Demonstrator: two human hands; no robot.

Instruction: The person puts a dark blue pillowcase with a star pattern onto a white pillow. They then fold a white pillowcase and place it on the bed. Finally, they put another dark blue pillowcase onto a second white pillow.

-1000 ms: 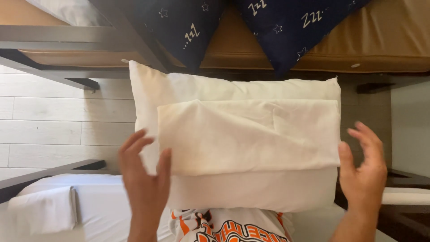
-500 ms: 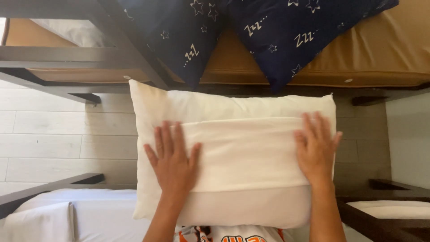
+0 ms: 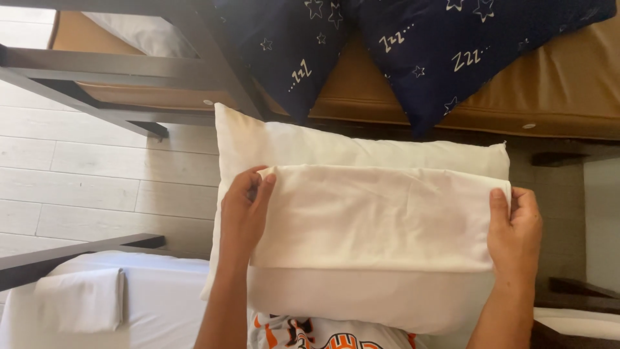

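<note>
Both hands have slid off the flat of the folded cloth, where they lay pressed half a second ago, out to its two far corners. Now the left hand sits at the upper left corner of the folded cream pillowcase, its fingers curled and pinching the folded edge between thumb and fingertips. At the opposite end the right hand grips the upper right corner, thumb lying on top of the cloth and the other fingers wrapped round behind the edge, so it is pinched as well.

That pillowcase lies folded into a wide band across the middle of a white pillow, which shows above it and below it. Held in front of the person, the pillow has its lower edge touching a white shirt with an orange and black print.

Beyond the pillow's top edge stands a tan cushioned bench with a dark frame, carrying two navy cushions patterned with stars and letters. Pale plank floor fills the left side. At the lower left is a bed with a white sheet, and on it lies a small folded white cloth, well apart from the left hand.
</note>
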